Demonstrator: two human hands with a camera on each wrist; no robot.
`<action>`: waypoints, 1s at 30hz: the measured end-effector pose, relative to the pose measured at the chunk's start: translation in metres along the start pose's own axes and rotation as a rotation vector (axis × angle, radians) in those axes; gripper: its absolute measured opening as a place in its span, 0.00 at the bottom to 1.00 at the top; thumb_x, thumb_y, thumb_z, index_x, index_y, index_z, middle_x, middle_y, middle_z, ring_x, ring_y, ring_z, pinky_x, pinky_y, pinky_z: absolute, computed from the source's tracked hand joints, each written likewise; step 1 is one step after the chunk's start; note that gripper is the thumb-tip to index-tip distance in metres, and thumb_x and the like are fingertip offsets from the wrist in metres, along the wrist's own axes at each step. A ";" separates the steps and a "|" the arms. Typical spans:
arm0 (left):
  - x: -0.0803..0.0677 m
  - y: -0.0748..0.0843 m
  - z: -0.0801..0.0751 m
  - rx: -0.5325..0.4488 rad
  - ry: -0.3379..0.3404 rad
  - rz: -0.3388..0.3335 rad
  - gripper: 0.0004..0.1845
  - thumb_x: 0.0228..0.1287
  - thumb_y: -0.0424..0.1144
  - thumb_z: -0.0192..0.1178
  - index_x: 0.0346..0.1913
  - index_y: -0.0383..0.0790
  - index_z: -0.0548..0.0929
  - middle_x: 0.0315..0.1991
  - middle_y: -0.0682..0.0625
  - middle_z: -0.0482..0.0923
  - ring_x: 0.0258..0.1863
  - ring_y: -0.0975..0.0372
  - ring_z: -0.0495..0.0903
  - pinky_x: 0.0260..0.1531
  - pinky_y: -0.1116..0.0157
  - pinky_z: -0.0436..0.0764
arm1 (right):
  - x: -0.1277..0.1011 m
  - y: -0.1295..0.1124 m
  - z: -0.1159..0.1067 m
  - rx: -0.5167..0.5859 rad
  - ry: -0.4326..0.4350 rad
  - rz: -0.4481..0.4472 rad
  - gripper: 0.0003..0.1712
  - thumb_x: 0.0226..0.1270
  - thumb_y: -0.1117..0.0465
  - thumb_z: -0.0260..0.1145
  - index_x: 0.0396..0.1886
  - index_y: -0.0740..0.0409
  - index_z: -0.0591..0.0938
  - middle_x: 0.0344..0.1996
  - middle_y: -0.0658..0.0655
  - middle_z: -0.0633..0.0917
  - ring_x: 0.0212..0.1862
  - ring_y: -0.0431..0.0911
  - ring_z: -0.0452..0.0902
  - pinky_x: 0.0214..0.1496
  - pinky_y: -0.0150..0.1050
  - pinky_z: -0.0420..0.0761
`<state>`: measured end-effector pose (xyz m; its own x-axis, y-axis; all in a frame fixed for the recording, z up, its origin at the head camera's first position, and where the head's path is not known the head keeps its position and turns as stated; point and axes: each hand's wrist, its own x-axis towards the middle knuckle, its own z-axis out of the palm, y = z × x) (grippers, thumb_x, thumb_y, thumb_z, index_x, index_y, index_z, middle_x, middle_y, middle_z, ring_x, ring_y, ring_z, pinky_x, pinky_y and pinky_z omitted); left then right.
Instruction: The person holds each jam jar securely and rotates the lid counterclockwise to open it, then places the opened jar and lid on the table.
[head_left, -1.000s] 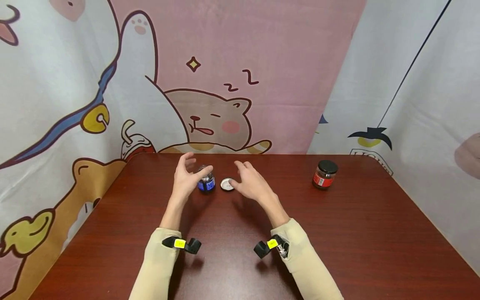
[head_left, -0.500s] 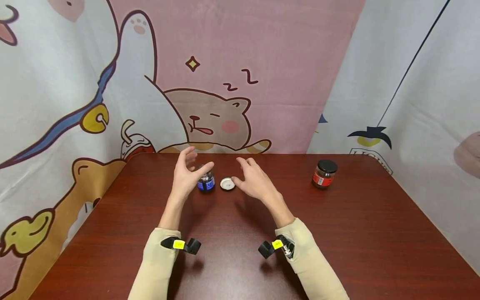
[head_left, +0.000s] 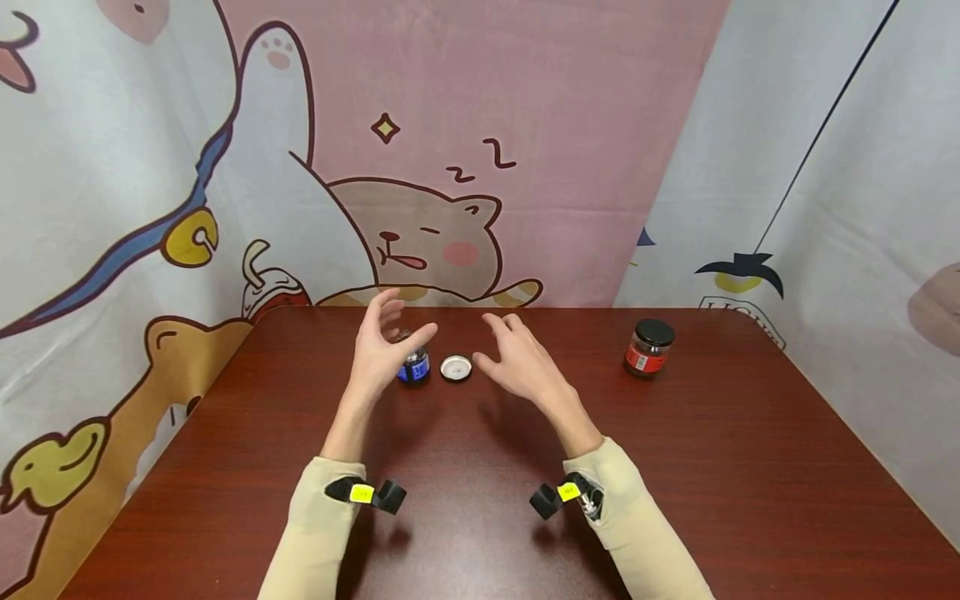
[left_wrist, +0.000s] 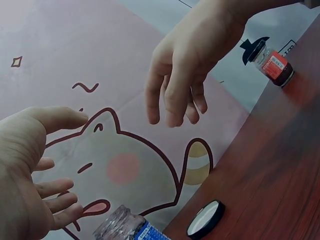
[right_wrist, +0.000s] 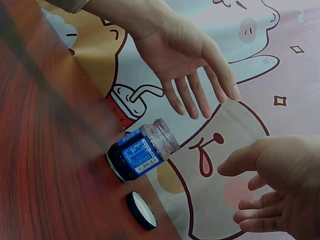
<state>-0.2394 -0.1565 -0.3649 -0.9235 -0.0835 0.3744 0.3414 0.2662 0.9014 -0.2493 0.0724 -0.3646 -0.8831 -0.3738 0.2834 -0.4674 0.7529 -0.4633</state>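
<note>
My left hand [head_left: 377, 354] hovers above the table with fingers loosely spread, holding nothing. In the head view it overlaps an uncapped glass jar [right_wrist: 142, 150] with a blue label and dark contents, which stands upright on the table. Beside that jar a lid [head_left: 456, 367] lies upside down, its white inside facing up and its rim black. My right hand [head_left: 522, 362] is raised just right of the lid, its fingers relaxed and apart from everything. Both hands show nothing between thumb and fingers in the wrist views.
A second jar [head_left: 649, 348] with a red label and a black lid on it stands farther right on the brown table [head_left: 465, 533]. Behind the table hangs a cartoon-printed curtain [head_left: 570, 150].
My right hand has drifted to the right, away from the lid. The left hand has risen slightly and shifted a little right. Jars and lid stay in place.
</note>
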 end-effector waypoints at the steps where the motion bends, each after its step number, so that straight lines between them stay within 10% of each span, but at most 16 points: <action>1: 0.000 0.000 0.001 0.003 -0.003 0.002 0.41 0.58 0.43 0.76 0.71 0.42 0.67 0.65 0.42 0.72 0.65 0.52 0.69 0.63 0.50 0.69 | -0.001 0.001 -0.001 -0.002 0.002 -0.002 0.38 0.68 0.54 0.69 0.73 0.64 0.68 0.60 0.68 0.74 0.58 0.59 0.75 0.61 0.53 0.75; 30: -0.010 0.005 0.037 0.034 -0.149 0.060 0.40 0.57 0.41 0.76 0.71 0.42 0.69 0.64 0.43 0.73 0.65 0.54 0.70 0.62 0.47 0.70 | -0.019 0.045 -0.032 0.089 0.013 0.007 0.36 0.68 0.55 0.68 0.71 0.65 0.69 0.57 0.69 0.74 0.54 0.58 0.76 0.55 0.55 0.77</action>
<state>-0.2350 -0.1189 -0.3726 -0.9183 0.0757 0.3885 0.3926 0.2987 0.8699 -0.2523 0.1308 -0.3640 -0.8860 -0.3614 0.2905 -0.4636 0.7038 -0.5382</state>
